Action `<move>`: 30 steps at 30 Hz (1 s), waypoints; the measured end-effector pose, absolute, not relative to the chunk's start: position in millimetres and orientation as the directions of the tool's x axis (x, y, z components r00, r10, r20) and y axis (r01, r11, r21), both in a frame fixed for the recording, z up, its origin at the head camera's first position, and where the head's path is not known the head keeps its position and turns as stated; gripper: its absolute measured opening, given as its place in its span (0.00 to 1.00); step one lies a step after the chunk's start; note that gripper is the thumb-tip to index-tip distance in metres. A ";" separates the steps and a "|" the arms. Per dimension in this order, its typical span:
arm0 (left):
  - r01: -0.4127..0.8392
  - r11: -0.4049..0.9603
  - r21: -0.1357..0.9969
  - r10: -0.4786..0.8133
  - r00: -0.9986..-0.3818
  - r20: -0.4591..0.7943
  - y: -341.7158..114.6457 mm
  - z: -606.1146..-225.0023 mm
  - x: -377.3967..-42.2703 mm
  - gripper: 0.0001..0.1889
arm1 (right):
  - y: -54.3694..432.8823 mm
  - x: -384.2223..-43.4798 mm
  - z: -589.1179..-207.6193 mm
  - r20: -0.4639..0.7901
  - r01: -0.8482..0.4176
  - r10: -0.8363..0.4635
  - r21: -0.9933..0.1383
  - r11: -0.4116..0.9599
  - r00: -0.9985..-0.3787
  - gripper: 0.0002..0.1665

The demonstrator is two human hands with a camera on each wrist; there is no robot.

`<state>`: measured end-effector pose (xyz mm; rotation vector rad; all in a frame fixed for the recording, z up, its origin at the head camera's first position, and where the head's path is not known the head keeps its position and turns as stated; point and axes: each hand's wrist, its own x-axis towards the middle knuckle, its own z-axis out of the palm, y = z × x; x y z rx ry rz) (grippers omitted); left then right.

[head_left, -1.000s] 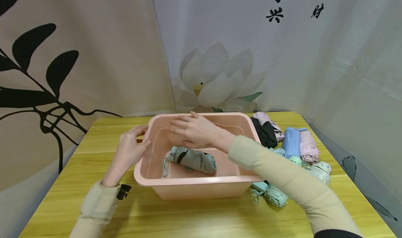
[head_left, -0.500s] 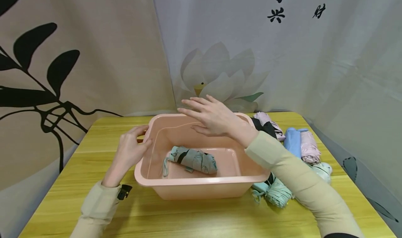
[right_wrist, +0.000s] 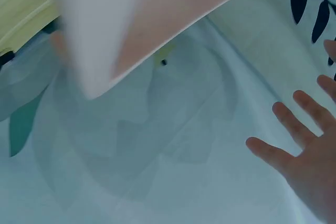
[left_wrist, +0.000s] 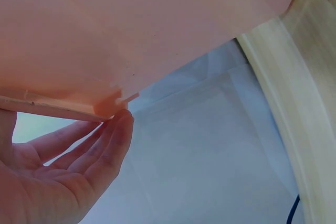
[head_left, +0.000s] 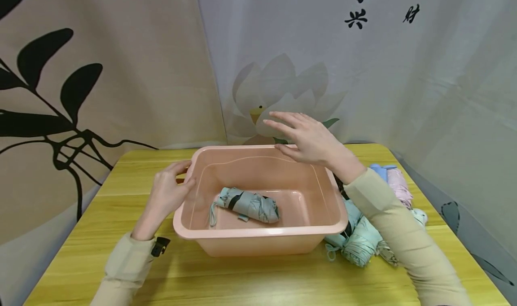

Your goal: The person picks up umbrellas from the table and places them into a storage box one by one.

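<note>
A pink plastic basin (head_left: 258, 232) stands on the table. Inside it lies one folded grey-blue umbrella (head_left: 248, 205) with a dark band and a wrist cord. My left hand (head_left: 167, 191) grips the basin's left rim, thumb on the near side; in the left wrist view its fingers (left_wrist: 113, 145) curl up under the rim. My right hand (head_left: 313, 140) hovers over the basin's far right corner, fingers spread and holding nothing. The right wrist view shows those spread fingers (right_wrist: 291, 124) apart from the basin.
Right of the basin lie more folded umbrellas, among them a mint one (head_left: 361, 243), a lilac one (head_left: 399, 187) and a blue one (head_left: 378, 170); my right forearm partly covers them. A printed curtain (head_left: 282, 41) hangs behind the wooden table (head_left: 242, 279).
My right hand has risen out of the basin and moved to the right, towards the far right corner. The left hand, the basin and the umbrella inside have stayed put.
</note>
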<state>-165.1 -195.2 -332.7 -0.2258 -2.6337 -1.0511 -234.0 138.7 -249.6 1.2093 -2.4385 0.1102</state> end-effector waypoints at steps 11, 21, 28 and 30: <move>0.253 0.708 0.659 0.036 -0.945 0.324 -195.6 -333.0 -165.1 0.23 | 192.4 -250.9 -267.0 0.369 -0.589 -0.529 -0.066 0.805 -0.764 0.35; 0.263 0.705 0.658 0.038 -0.941 0.335 -196.0 -334.7 -166.9 0.23 | 234.0 -270.3 -309.0 0.317 -0.428 -0.373 -0.127 0.895 -0.872 0.32; 0.264 0.703 0.660 0.036 -0.941 0.337 -196.1 -334.9 -166.5 0.23 | 248.3 -278.1 -350.2 0.267 -0.371 -0.339 -0.079 0.925 -0.902 0.31; 0.262 0.705 0.659 0.035 -0.941 0.336 -196.2 -334.5 -166.0 0.23 | 250.1 -279.1 -360.6 0.225 -0.353 -0.331 -0.061 0.934 -0.916 0.33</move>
